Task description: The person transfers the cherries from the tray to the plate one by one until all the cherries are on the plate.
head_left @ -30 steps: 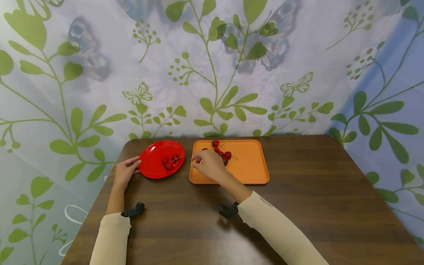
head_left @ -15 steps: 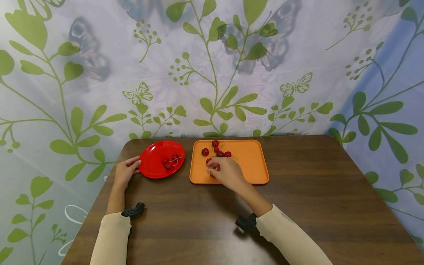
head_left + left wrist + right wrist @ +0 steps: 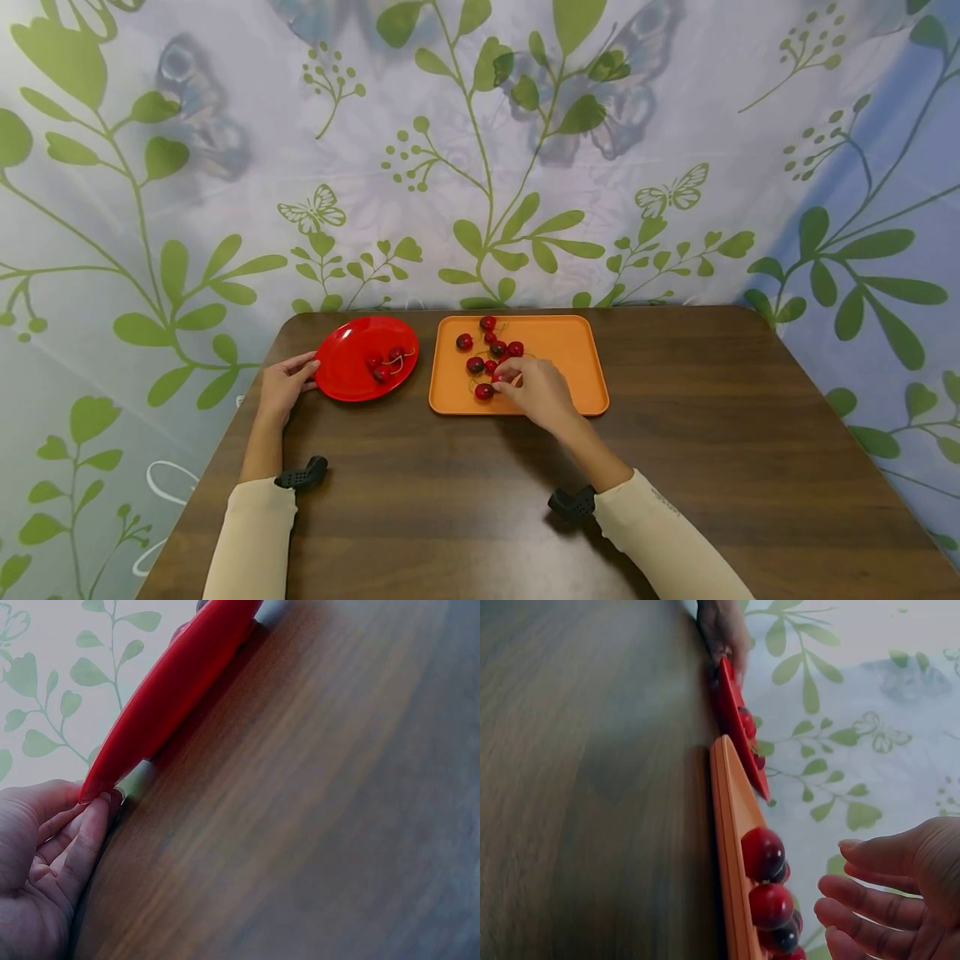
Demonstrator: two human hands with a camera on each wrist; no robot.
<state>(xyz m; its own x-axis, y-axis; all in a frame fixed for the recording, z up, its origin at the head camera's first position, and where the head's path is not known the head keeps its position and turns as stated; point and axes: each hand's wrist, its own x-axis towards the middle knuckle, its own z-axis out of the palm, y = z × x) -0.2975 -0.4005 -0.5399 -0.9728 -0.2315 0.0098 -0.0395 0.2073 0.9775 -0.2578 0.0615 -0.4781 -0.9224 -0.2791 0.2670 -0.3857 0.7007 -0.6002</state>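
A: Biggest first, what carries everything?

B: The wooden table. Near its far edge lies the orange tray, rigid by the look of it, probably light, and easiest to lift by its raised rim

A: And the red plate?

B: Just left of the tray, apart from it. Glossy, so I'd expect it stiff and a bit slick; a thumb over the rim with fingers beneath should steady it

A: Is that what the left hand does?

B: Yes, it pinches the plate's near-left rim in a narrow grip

A: The right hand?

B: Over the tray's front part, thumb and fingers parted, a clear gap between them in the right wrist view and nothing held there. Whether a fingertip touches anything, I can't tell

A: Last, the cherries?

B: Most are bunched on the tray's left half, a few on the plate's right side. They look smooth and shiny, so likely light and apt to roll; real or imitation, I can't say. I'd take one gently by opposite round sides, thumb against forefinger
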